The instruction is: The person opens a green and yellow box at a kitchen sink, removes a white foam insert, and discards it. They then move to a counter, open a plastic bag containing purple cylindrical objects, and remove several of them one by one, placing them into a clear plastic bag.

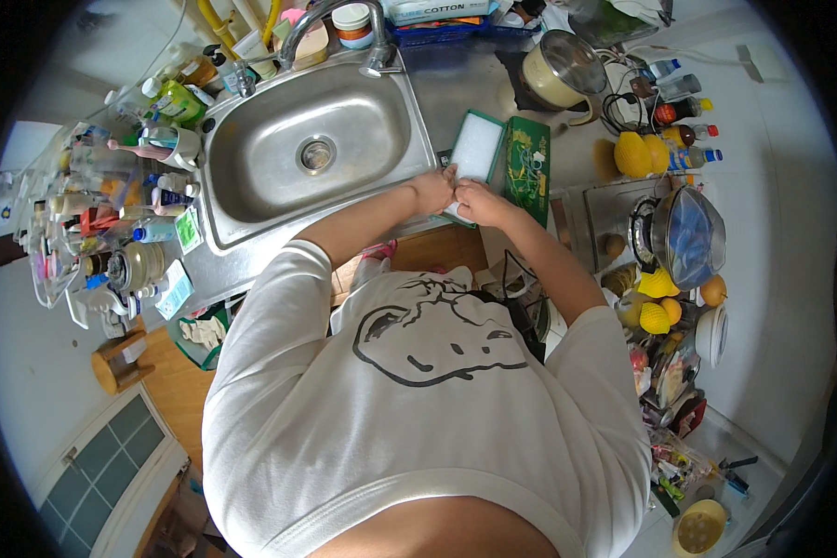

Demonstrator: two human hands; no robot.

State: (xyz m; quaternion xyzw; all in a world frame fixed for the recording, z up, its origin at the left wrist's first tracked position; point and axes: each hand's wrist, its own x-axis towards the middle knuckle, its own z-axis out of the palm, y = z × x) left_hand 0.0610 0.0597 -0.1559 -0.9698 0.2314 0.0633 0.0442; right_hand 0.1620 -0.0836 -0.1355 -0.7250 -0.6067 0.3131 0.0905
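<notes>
A green-rimmed box (494, 160) with a white foam sheet (479, 139) in it lies at the counter's front edge, right of the sink. My left hand (435, 190) is at its near left corner, fingers bent against the foam and the rim. Close beside it, my right hand (483, 203) rests over the near part of the box with curled fingers. The fingertips of both hands almost meet, and what they pinch is hidden. Along the right side of the box lies a dark green lid (528, 164) with a gold and light green pattern.
The steel sink (251, 174) with its faucet (375, 42) is on the left. Bottles (178, 101) and a plastic organizer (49, 209) crowd its far left side. A lidded cream pot (558, 70) stands at back right, near foam-netted fruit (631, 155) and a covered pan (690, 237).
</notes>
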